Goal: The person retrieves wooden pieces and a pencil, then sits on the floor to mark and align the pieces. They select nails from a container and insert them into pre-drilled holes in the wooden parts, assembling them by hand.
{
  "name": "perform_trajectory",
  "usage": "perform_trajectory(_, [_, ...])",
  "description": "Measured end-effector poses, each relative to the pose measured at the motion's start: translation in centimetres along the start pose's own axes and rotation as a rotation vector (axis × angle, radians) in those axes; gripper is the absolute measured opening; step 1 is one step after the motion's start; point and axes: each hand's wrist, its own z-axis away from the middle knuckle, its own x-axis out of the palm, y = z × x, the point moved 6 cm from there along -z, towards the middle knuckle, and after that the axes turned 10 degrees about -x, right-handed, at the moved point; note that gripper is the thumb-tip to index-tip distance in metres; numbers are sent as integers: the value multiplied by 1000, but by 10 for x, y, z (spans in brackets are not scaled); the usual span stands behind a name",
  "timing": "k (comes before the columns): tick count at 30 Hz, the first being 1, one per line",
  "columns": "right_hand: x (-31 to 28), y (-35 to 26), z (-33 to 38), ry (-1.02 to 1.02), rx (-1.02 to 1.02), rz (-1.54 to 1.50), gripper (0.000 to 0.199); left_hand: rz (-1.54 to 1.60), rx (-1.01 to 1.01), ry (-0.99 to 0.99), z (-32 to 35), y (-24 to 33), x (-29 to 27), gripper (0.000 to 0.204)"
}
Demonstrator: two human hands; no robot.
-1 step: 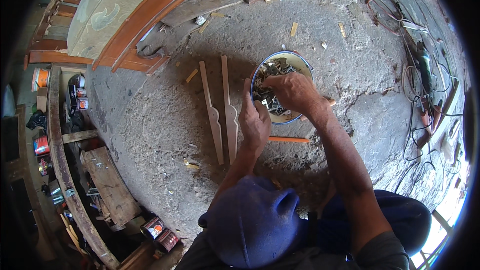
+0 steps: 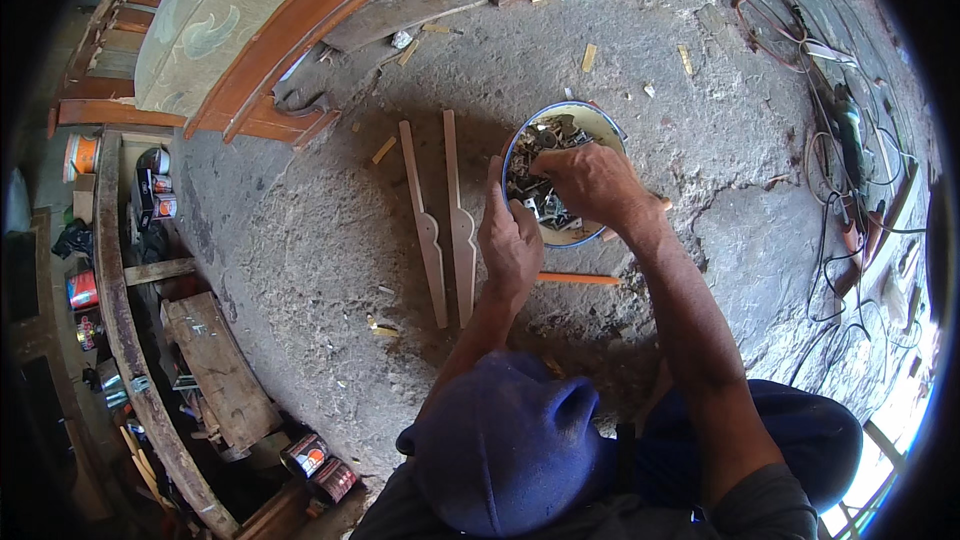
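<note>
Clasps bowl (image 2: 600,127) at left side with left hand (image 2: 511,245) | dips right hand (image 2: 592,182) inside bowl, cannot tell grip | likely light, stiff metal pieces (image 2: 548,208), best pinched by edges

glare lower right | left side dim | edges bowed, corners black
</note>
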Motion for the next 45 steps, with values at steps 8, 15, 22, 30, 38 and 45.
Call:
perform_trajectory(8, [-13,18,12,94,145,-21,33,3,-76,-43,0,-13,6,61])
perform_trajectory(15, [-8,11,-10,132,93,39,34,50,-43,-56,2,-5,3,61])
perform_trajectory(22, [-9,10,-17,119,132,-4,37,88,-141,-82,-1,-7,5,60])
perform_trajectory(30, [20,-8,-10,35,60,-169,39,116,-85,-23,-1,-5,1,59])
perform_trajectory(38, [7,-5,14,43,64,-161,38,93,-16,-6,0,-14,4,61])
perform_trajectory(45, [-6,9,1,162,203,11,38,146,-30,-5,1,-12,6,59])
